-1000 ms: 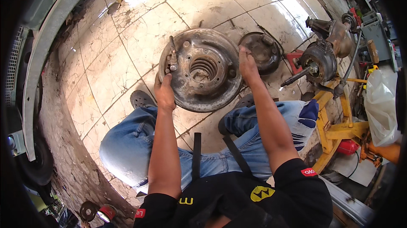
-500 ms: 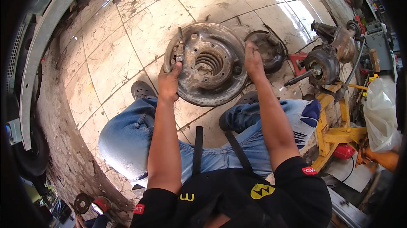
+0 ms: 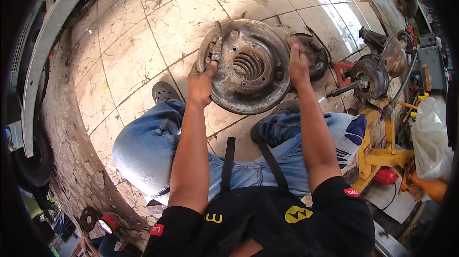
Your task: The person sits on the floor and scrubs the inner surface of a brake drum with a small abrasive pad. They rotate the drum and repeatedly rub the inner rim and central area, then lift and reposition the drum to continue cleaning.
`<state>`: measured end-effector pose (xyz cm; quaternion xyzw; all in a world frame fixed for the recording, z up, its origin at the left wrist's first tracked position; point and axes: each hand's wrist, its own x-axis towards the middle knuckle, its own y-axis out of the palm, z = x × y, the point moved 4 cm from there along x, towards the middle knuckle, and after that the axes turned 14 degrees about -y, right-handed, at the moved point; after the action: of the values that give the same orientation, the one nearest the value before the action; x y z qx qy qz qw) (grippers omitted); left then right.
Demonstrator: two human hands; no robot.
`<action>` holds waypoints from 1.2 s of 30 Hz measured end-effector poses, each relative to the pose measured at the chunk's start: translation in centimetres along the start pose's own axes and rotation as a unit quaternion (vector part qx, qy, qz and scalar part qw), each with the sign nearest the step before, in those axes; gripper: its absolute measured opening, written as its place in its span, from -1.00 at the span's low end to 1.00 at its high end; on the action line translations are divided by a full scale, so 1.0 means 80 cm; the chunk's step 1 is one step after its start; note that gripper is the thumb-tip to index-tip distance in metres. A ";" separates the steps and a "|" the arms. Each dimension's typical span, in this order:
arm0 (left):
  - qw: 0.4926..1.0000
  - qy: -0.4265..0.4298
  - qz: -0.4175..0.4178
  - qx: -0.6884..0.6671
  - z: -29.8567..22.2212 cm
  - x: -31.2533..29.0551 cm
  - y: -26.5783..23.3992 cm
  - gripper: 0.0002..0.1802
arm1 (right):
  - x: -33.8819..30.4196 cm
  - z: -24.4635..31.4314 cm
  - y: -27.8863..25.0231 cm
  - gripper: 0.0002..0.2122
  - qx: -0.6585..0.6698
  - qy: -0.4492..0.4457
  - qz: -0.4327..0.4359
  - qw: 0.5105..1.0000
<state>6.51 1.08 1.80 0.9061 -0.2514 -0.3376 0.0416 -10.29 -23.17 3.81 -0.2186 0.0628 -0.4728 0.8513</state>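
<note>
A large, dirty round brake backing plate (image 3: 222,95) lies in front of my feet, with a ring of bolt holes round its centre opening. Coils of a spring (image 3: 247,67) show through that opening. My left hand (image 3: 201,84) grips the plate's left rim, its thumb on the front beside a small cylinder fitting (image 3: 217,49); its other fingers are hidden. Close beside the right rim is my right hand (image 3: 299,66), open with fingers stretched away from me and blurred at the tips. A smaller dark round brake part (image 3: 316,58) sits just beyond it on the floor.
At right, an axle assembly (image 3: 375,75) rests by a yellow stand (image 3: 377,156), near a clear plastic bag (image 3: 429,137). A curved metal beam (image 3: 36,80) and tyre (image 3: 36,166) line the left. Another person's hand (image 3: 87,241) is lower left, near a ring-shaped disc (image 3: 89,218).
The whole view has shifted, so the scene sits slightly further right and higher. My right hand has moved slightly along the plate's right rim. My left hand keeps its grip.
</note>
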 end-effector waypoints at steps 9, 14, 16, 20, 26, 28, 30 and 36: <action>1.000 -0.009 0.001 -0.010 0.002 -0.001 0.001 -0.48 | 0.007 0.026 0.012 -0.55 -0.055 -0.137 0.046 0.988; 1.000 -0.006 -0.005 -0.009 -0.001 -0.001 0.003 -0.54 | 0.018 -0.030 0.001 -0.42 -0.144 -0.062 0.075 0.985; 1.000 0.007 -0.012 -0.026 0.004 0.002 -0.003 -0.56 | 0.007 0.015 0.000 -0.34 -0.148 0.021 0.094 0.984; 0.999 0.001 -0.008 -0.039 0.002 0.001 0.004 -0.56 | 0.002 -0.019 -0.001 -0.26 -0.133 -0.004 0.015 0.991; 1.000 -0.001 -0.021 -0.006 0.006 0.003 -0.002 -0.51 | -0.006 0.000 -0.009 -0.26 -0.090 0.039 0.038 0.994; 0.998 0.063 -0.014 -0.007 0.003 0.006 0.005 -0.47 | -0.007 -0.026 -0.010 -0.28 -0.057 0.090 0.007 0.994; 1.000 0.016 -0.024 -0.005 0.007 0.014 -0.009 -0.49 | -0.012 0.020 -0.009 -0.29 -0.033 0.083 0.018 0.996; 0.999 0.031 -0.040 -0.001 0.004 -0.001 0.000 -0.55 | -0.011 -0.023 -0.009 -0.19 0.044 0.090 0.001 0.995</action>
<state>6.22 1.14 1.59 0.9253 -0.2138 -0.3112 0.0364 -11.90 -23.32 2.36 -0.1377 0.1190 -0.4923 0.8512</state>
